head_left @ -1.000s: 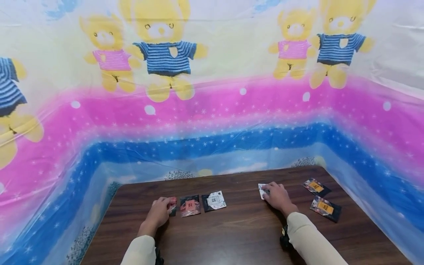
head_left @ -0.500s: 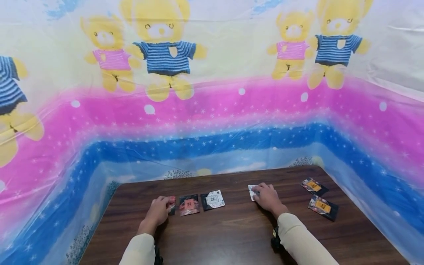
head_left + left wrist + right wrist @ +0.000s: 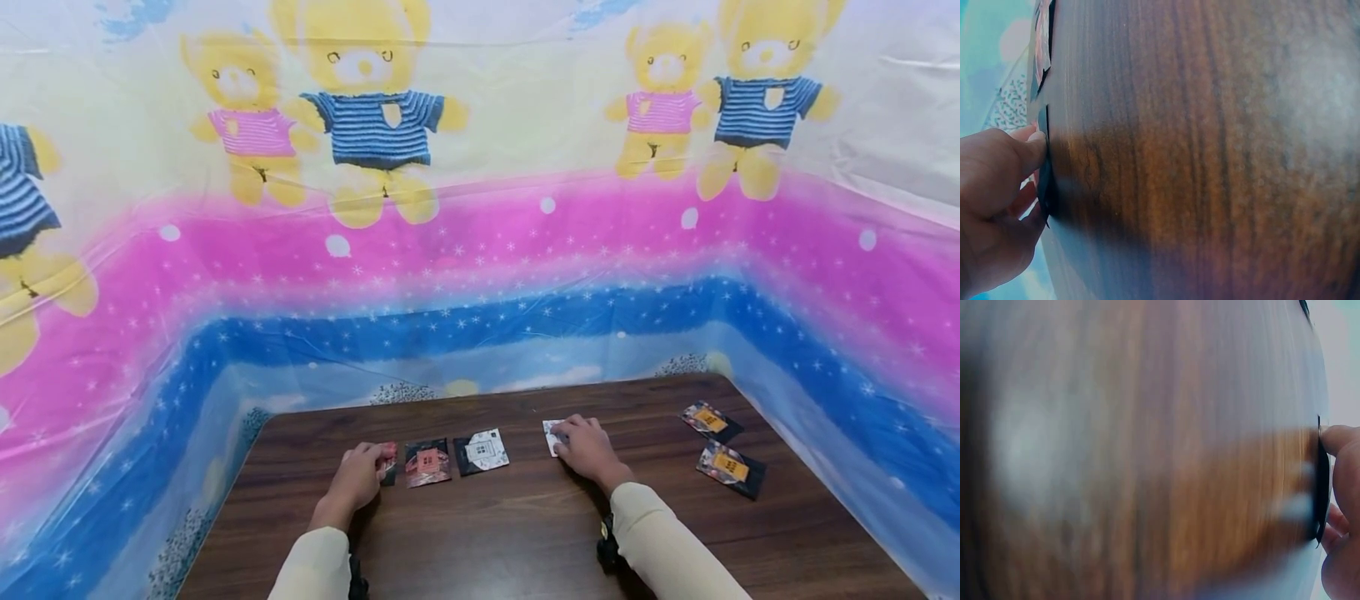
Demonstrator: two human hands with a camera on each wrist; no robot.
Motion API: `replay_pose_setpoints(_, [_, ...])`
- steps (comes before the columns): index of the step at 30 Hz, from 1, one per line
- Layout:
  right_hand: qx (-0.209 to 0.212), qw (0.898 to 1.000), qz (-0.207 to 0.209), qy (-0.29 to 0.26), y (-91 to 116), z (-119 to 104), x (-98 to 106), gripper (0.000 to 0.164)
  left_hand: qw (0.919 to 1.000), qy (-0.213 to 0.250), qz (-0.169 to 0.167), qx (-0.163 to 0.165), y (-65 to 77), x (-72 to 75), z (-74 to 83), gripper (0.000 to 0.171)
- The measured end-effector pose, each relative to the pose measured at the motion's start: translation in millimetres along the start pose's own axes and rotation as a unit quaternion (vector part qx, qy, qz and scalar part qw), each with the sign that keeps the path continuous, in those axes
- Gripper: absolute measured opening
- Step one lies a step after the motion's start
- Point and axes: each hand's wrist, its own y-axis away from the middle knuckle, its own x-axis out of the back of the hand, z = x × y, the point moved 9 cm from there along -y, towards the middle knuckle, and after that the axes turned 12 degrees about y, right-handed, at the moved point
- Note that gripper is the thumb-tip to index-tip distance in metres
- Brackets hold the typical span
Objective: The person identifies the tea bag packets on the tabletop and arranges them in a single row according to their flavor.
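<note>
In the head view my left hand (image 3: 356,477) grips a red and black sachet (image 3: 387,463) at the left of the row, on the table. The left wrist view shows thumb and fingers at the edges of that sachet (image 3: 1044,165), its dark underside towards the camera. My right hand (image 3: 588,450) holds a white-patterned sachet (image 3: 551,433), which lies mostly under its fingers. In the right wrist view this sachet (image 3: 1322,487) is a dark thin edge between thumb and fingers. Between the hands lie a red and black sachet (image 3: 427,463) and a white and black sachet (image 3: 482,452).
Two black sachets with orange labels lie at the right, one farther back (image 3: 710,422) and one nearer (image 3: 731,469). The brown wooden table (image 3: 480,533) meets a bear-printed cloth (image 3: 480,333) along its back edge and sides.
My right hand has slid left along the table with its white-patterned sachet, closer to the row. The left hand stays at its red and black sachet.
</note>
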Motion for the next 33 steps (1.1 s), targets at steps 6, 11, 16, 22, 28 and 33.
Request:
replay_pose_setpoints(6, [0.011,1.000,0.000,0.003,-2,-13,0,0.032,1.0000,-0.003,-0.003,0.002,1.2,1.5,2.0,0.031])
replay_pose_setpoints(11, [0.019,1.000,0.016,0.015,-10,-21,4,0.031,0.9999,0.000,-0.002,-0.011,-4.3,7.3,8.3,0.033])
replay_pose_setpoints(16, [0.027,0.999,0.014,0.011,-15,-29,8,0.032,1.0000,0.002,-0.007,-0.004,-9.1,10.1,8.4,0.037])
replay_pose_setpoints(22, [0.030,1.000,-0.004,0.002,-16,-39,7,0.032,0.9998,0.000,-0.014,0.010,-9.3,7.3,4.0,0.038])
replay_pose_setpoints(28, [0.031,0.999,-0.007,0.006,-15,-48,0,0.032,0.9998,-0.002,-0.017,0.010,-4.4,4.5,3.1,0.035])
replay_pose_setpoints(33, [0.026,1.000,-0.012,-0.005,-12,-55,-7,0.032,0.9997,0.004,-0.020,0.014,1.6,2.3,2.6,0.033])
